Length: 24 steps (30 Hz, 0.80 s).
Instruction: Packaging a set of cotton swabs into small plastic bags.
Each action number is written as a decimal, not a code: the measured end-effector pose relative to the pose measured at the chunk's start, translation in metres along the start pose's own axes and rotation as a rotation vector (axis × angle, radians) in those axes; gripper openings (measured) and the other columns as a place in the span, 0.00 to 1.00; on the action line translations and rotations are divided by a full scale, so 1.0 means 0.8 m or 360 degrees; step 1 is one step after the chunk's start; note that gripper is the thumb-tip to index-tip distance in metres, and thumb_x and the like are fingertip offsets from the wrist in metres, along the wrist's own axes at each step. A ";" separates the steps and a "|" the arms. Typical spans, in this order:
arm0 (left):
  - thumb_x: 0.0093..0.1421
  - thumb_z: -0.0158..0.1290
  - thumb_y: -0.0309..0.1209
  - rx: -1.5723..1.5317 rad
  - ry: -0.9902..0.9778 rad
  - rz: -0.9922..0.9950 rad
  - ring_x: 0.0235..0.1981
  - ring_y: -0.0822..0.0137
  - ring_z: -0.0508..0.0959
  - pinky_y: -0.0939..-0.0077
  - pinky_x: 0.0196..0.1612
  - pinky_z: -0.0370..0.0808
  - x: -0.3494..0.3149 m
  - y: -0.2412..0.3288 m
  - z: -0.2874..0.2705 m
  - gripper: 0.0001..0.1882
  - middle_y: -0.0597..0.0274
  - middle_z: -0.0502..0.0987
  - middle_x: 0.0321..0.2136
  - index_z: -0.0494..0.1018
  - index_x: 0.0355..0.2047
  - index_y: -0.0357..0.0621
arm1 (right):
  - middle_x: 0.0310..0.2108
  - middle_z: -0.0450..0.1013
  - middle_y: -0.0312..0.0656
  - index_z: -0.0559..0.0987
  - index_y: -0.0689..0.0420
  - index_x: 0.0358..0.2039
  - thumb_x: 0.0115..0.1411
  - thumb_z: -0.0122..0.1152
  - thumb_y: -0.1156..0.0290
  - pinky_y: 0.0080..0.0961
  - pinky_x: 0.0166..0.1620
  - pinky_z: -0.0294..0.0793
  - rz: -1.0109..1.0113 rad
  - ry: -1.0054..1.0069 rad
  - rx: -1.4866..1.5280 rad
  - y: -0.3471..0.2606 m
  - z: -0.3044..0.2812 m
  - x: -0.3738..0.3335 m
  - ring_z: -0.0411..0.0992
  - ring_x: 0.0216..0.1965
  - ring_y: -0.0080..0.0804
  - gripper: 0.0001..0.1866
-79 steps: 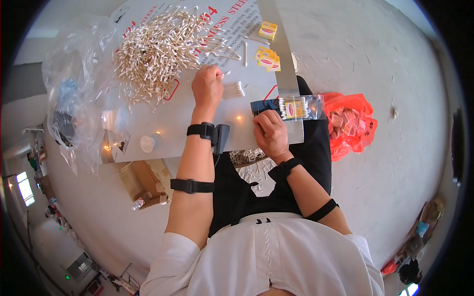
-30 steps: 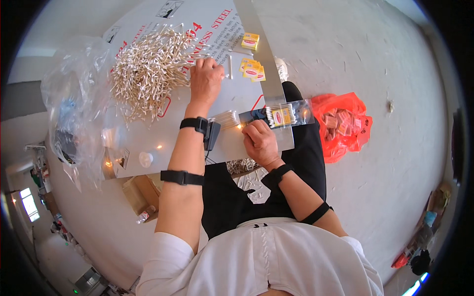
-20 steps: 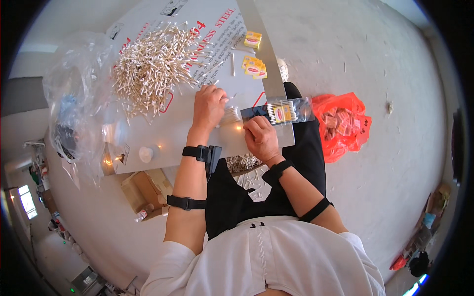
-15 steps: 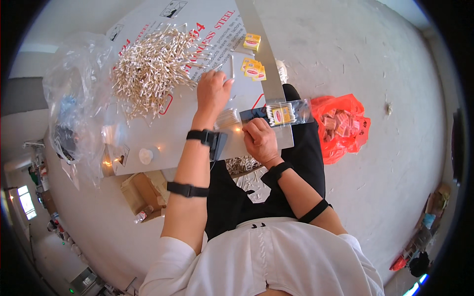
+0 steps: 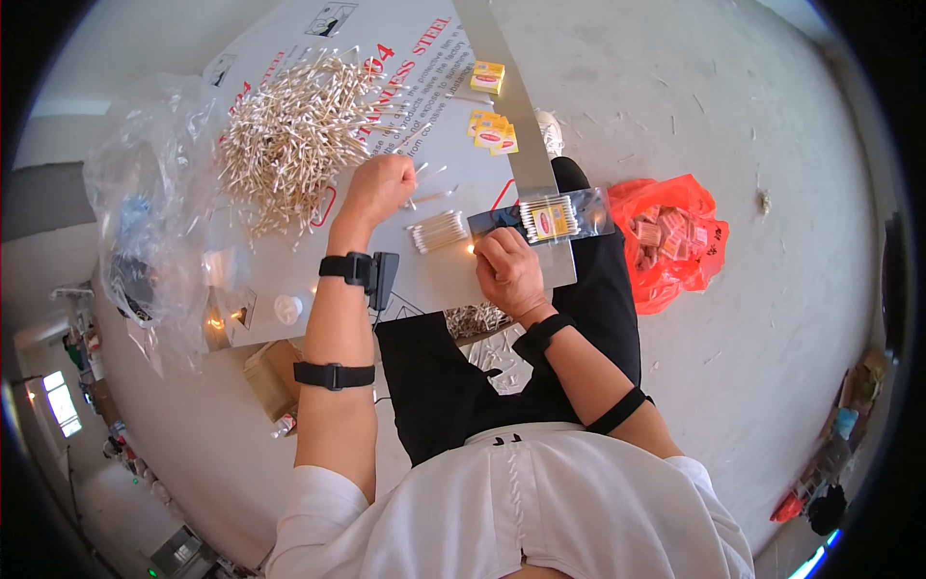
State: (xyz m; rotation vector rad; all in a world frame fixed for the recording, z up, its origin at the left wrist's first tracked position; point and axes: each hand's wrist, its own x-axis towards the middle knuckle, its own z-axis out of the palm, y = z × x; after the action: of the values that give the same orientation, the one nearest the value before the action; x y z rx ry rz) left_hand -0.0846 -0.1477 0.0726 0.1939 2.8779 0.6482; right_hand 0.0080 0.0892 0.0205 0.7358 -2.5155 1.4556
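My left hand is closed just right of a big heap of cotton swabs; whatever its fingers hold is hidden. A few loose swabs lie by its fingertips. Below them rests a neat row of swabs. My right hand, fingers curled together, is at the table's near right part, beside the dark end of a clear packet. Swabs and a yellow card show in that packet, which reaches past the table edge. I cannot make out what the right fingers grip.
Yellow cards and a yellow stack lie near the table's right edge. A clear plastic bag drapes over the left side. A small white round container stands near the front edge. Right of my leg is a red bag with pink packs.
My left hand has moved left and slightly down, away from the swab it was near, uncovering the row of swabs and loose ones. The right hand has hardly moved.
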 end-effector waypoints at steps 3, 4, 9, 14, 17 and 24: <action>0.51 0.54 0.32 -0.0116 0.0055 -0.0218 0.27 0.50 0.79 0.58 0.32 0.74 -0.012 0.005 0.008 0.07 0.51 0.78 0.22 0.77 0.24 0.43 | 0.29 0.68 0.42 0.73 0.57 0.28 0.43 0.59 0.81 0.37 0.36 0.73 -0.0003 0.0008 -0.0010 0.000 0.001 0.000 0.69 0.34 0.45 0.10; 0.51 0.54 0.32 -0.0113 0.0059 -0.0222 0.27 0.50 0.79 0.58 0.32 0.74 -0.012 0.005 0.009 0.07 0.51 0.78 0.22 0.77 0.24 0.43 | 0.29 0.68 0.42 0.73 0.57 0.28 0.43 0.59 0.81 0.37 0.36 0.73 -0.0007 0.0016 -0.0008 0.000 0.002 0.000 0.69 0.34 0.45 0.10; 0.50 0.59 0.39 0.0079 0.0251 -0.0943 0.32 0.50 0.81 0.61 0.36 0.76 0.002 -0.008 0.001 0.13 0.48 0.80 0.26 0.80 0.27 0.42 | 0.28 0.67 0.42 0.73 0.57 0.28 0.43 0.59 0.81 0.37 0.36 0.72 -0.0025 0.0001 -0.0009 -0.001 0.003 0.000 0.69 0.34 0.45 0.10; 0.48 0.59 0.40 0.0023 0.0151 -0.1054 0.35 0.49 0.82 0.60 0.39 0.77 0.002 -0.012 0.007 0.14 0.48 0.81 0.30 0.80 0.27 0.41 | 0.28 0.67 0.42 0.73 0.56 0.29 0.44 0.59 0.81 0.38 0.36 0.72 -0.0004 -0.0022 -0.0025 -0.003 0.002 -0.001 0.69 0.34 0.45 0.10; 0.49 0.58 0.38 0.0025 0.0199 -0.1020 0.35 0.49 0.81 0.60 0.39 0.77 0.005 -0.010 0.016 0.12 0.48 0.81 0.30 0.80 0.27 0.42 | 0.28 0.67 0.42 0.73 0.56 0.29 0.44 0.58 0.82 0.38 0.35 0.72 -0.0011 -0.0010 0.0001 -0.002 0.001 0.000 0.69 0.34 0.45 0.10; 0.52 0.54 0.31 -0.0057 0.0405 -0.0379 0.30 0.50 0.79 0.60 0.36 0.75 0.009 -0.004 0.022 0.07 0.48 0.79 0.24 0.78 0.23 0.42 | 0.28 0.67 0.43 0.73 0.57 0.28 0.44 0.58 0.82 0.38 0.35 0.72 -0.0005 -0.0003 -0.0035 -0.001 0.000 0.000 0.69 0.33 0.45 0.09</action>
State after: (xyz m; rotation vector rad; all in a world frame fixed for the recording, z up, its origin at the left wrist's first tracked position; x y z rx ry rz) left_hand -0.0879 -0.1424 0.0544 -0.2511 3.0562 0.7237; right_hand 0.0083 0.0887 0.0209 0.7378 -2.5261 1.4246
